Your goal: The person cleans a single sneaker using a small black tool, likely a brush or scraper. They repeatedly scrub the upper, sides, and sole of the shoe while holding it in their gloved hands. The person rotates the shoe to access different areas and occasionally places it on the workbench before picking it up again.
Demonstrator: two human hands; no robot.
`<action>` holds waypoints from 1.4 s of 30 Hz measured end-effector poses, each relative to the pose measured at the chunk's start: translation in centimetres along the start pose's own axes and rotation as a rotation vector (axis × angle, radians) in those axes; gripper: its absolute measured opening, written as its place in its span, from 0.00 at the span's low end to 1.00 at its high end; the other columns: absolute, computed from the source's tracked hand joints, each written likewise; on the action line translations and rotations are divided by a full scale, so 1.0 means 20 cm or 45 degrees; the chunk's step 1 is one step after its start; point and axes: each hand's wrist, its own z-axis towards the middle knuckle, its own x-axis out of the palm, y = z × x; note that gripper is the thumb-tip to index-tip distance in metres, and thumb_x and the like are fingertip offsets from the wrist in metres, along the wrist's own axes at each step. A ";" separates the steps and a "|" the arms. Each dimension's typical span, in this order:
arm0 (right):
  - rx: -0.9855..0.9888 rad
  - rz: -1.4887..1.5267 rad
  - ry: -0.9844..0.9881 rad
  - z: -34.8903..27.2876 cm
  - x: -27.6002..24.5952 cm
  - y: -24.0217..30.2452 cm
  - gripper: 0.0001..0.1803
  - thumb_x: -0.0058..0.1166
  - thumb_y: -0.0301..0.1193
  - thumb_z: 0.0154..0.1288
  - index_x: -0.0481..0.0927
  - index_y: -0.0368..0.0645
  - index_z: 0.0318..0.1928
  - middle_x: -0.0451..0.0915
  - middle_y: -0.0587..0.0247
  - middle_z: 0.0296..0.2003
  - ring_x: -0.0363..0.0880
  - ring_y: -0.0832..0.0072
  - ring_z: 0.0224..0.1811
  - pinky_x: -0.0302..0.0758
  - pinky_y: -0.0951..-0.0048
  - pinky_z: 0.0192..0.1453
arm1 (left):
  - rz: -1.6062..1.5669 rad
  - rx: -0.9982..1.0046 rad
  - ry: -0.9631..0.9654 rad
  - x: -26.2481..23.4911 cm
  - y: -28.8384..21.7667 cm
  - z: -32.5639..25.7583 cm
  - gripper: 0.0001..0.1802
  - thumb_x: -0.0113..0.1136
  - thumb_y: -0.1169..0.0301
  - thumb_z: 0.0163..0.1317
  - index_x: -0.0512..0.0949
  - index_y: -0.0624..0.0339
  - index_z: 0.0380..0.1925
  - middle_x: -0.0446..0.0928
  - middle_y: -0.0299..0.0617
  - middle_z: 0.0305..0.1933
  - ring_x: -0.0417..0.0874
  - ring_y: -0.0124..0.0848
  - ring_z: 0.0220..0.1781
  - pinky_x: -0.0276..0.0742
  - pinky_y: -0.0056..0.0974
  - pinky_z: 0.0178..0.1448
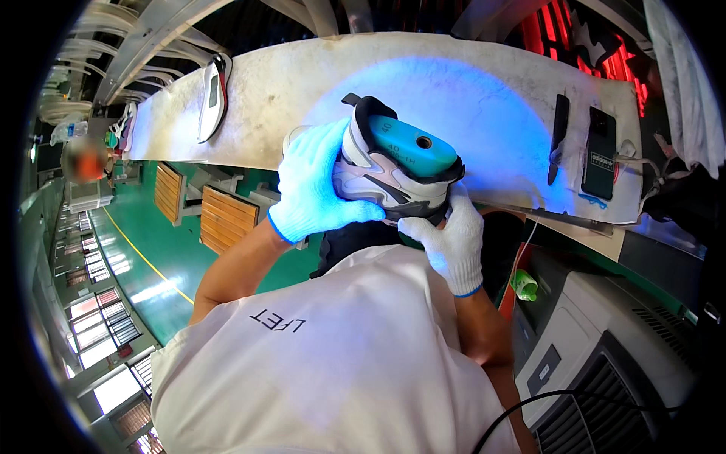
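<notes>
A white and grey sneaker (389, 189) with black trim is held over the near edge of the work table, tilted so its opening faces up. Inside the opening sits a teal shoe last (412, 147) with a round dark hole in its top. My left hand (314, 185), in a white knit glove lit blue, is wrapped round the sneaker's left side, thumb along the near side. My right hand (454, 238), gloved the same way, grips the right end from below, its thumb on the near side. Some of the right fingers are hidden behind the sneaker.
On the pale table (280, 83) stands another white shoe (214, 98) at the left. At the right lie a dark narrow blade-like strip (559, 140) and a black phone (600, 151). Slatted wooden tops (223, 219) stand below left, a grey machine (597, 333) below right.
</notes>
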 end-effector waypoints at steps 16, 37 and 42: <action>0.270 0.696 0.331 0.05 -0.12 -0.08 0.43 0.76 0.18 0.61 0.74 0.27 0.77 0.86 0.54 0.64 0.86 0.66 0.64 0.83 0.61 0.74 | -0.085 -0.017 0.031 0.03 0.03 0.01 0.68 0.93 0.38 0.32 0.78 0.59 0.74 0.87 0.52 0.61 0.87 0.55 0.63 0.81 0.56 0.70; 0.342 0.401 0.366 0.07 -0.20 -0.04 0.30 0.74 0.23 0.57 0.86 0.35 0.62 0.89 0.64 0.42 0.80 0.83 0.33 0.78 0.74 0.37 | -0.064 0.021 -0.034 0.02 0.03 -0.04 0.65 0.92 0.36 0.31 0.81 0.61 0.70 0.86 0.54 0.66 0.88 0.57 0.66 0.80 0.57 0.74; 0.343 0.259 0.420 0.09 -0.21 -0.01 0.34 0.76 0.23 0.55 0.86 0.36 0.66 0.86 0.67 0.36 0.77 0.84 0.27 0.77 0.75 0.32 | -0.057 0.089 -0.155 0.01 -0.01 -0.04 0.62 0.91 0.33 0.36 0.83 0.64 0.67 0.88 0.55 0.60 0.91 0.57 0.61 0.84 0.55 0.69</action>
